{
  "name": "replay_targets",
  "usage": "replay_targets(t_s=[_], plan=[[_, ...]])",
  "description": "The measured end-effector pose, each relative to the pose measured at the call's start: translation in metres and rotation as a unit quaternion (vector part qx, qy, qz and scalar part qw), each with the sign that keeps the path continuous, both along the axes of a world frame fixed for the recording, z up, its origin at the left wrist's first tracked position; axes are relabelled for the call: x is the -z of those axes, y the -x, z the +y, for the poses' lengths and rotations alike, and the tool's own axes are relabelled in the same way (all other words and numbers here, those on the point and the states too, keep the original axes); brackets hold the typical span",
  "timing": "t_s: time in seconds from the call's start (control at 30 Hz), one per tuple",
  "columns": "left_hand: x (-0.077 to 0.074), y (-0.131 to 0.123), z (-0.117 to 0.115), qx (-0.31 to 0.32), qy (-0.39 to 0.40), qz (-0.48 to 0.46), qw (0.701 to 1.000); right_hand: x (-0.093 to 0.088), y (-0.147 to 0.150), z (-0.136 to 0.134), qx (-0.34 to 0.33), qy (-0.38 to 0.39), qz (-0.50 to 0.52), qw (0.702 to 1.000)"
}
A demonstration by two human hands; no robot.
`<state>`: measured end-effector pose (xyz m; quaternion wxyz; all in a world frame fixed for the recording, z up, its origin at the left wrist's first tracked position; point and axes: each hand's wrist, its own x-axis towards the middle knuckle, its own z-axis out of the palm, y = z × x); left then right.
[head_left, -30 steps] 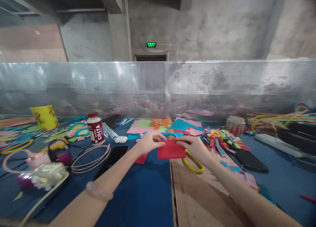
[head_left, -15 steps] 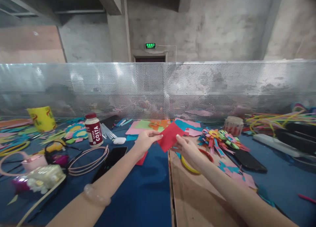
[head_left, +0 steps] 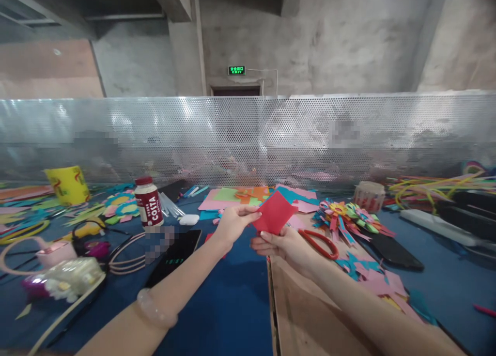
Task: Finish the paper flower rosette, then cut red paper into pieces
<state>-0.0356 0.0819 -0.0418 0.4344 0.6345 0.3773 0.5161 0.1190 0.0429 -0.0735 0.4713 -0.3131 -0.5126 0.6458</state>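
Note:
A square of red paper [head_left: 274,213] is held up above the table, turned so one corner points upward. My left hand [head_left: 232,224] pinches its left corner between thumb and fingers. At the lower edge is my right hand [head_left: 284,245], thumb in front of the paper's bottom corner and fingers stretched to the left behind it, gripping it. Behind my left wrist, a bit of another red paper [head_left: 209,236] shows on the blue tabletop. Red-handled scissors, or a red ring [head_left: 320,244], lie just right of my right hand.
Left of my arms are a Costa bottle [head_left: 148,203], a phone [head_left: 176,258], cables and a yellow cup [head_left: 68,185]. Coloured paper sheets [head_left: 220,196] lie behind my hands. Ribbon flowers [head_left: 344,216], a black phone [head_left: 393,250] and a clear jar [head_left: 369,197] are at right.
My right hand has moved from the paper's right edge down to its bottom corner, fingers now pointing left. The red paper has turned and shifted slightly right.

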Motion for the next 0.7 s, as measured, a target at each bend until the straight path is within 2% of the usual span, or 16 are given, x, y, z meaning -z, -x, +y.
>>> replay_targets(t_s=[0.17,0.5,0.7], plan=[[-0.004,0.002,0.0,-0.06,0.0,-0.003,0.998,0.001,-0.003,0.003,-0.015,-0.02,-0.015,1.0],[0.002,0.0,0.001,0.001,-0.009,-0.001,1.0,0.005,-0.01,0.006,-0.003,-0.018,0.024,1.0],[0.001,-0.003,-0.001,0.01,-0.008,-0.001,1.0,0.002,-0.013,0.006,0.007,-0.001,0.023,1.0]])
